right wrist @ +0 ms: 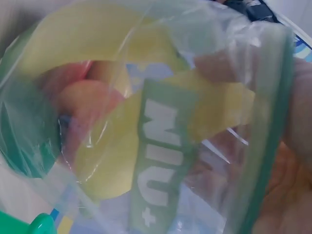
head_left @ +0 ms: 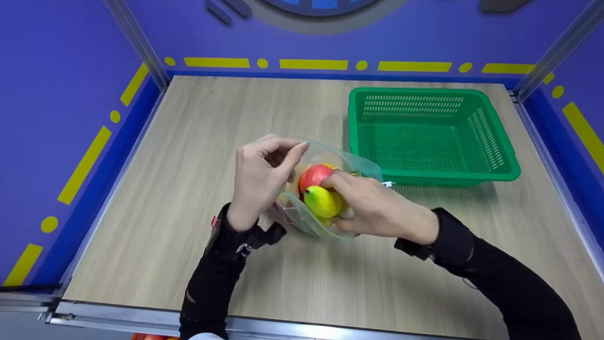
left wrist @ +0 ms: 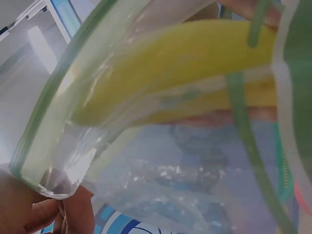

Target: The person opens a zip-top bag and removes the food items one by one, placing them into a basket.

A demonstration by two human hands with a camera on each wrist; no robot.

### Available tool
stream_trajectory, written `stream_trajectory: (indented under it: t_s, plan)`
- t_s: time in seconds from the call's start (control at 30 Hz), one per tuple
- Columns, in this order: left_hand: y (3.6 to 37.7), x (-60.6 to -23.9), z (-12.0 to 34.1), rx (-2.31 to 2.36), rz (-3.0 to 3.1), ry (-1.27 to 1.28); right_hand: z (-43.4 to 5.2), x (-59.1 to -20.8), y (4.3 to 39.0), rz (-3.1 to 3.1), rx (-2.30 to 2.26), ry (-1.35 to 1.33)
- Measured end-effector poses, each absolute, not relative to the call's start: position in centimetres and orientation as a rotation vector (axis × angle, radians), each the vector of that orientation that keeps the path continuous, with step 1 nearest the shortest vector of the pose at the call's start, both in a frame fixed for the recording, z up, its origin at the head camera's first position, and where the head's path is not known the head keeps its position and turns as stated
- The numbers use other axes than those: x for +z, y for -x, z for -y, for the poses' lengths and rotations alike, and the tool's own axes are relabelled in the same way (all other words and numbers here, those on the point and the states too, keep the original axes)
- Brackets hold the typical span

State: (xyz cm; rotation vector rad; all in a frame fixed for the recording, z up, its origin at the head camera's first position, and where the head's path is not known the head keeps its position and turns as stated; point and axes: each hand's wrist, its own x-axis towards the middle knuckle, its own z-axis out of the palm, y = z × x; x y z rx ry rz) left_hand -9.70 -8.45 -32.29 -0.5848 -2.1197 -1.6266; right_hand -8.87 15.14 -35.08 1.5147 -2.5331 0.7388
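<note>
A clear zip bag (head_left: pixel 363 164) with a green seal stands over the middle of the table, its mouth toward me. My left hand (head_left: pixel 264 172) pinches the edge of that mouth between thumb and finger. Inside the opening, my right hand (head_left: pixel 384 208) grips a yellow banana (head_left: pixel 323 201) with a greenish, dark-tipped end. Through the plastic the banana (left wrist: pixel 180 68) looks long and curved in the left wrist view. Just behind it in the bag sits a round red fruit (head_left: pixel 314 176). A green printed label (right wrist: pixel 165 151) covers part of the contents in the right wrist view.
To the back right stands a green slotted basket (head_left: pixel 434 178), close to the bag. Blue walls with yellow marks (head_left: pixel 314 64) enclose the wooden table (head_left: pixel 207 127). Below the front edge, part of a container with red and orange things (head_left: pixel 153 336) shows.
</note>
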Motion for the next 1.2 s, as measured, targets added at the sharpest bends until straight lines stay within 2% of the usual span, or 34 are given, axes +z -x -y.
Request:
stream_trajectory:
  t_s: [0.17, 0.33, 0.6, 0.97, 1.2]
  plan:
    - [9.8, -32.2, 8.4, -1.646, 2.114, 0.55, -16.5, -34.2, 7.7, 2.42, 1.02, -1.447]
    - [9.8, -32.2, 8.3, -1.65, 2.118, 0.533, -18.2, -32.6, 6.8, 2.331, 1.291, -1.271]
    - [9.8, -32.3, 8.2, -1.628, 2.134, 0.521, -20.4, -30.0, 6.6, 2.073, 1.783, -1.127]
    - [9.8, -32.5, 8.2, -1.625, 2.13, 0.519, -23.1, -28.6, 8.2, 1.629, 2.266, -0.872]
    - [9.7, -32.6, 8.2, -1.617, 2.12, 0.531, -25.2, -27.4, 11.6, 1.9, 2.111, -0.626]
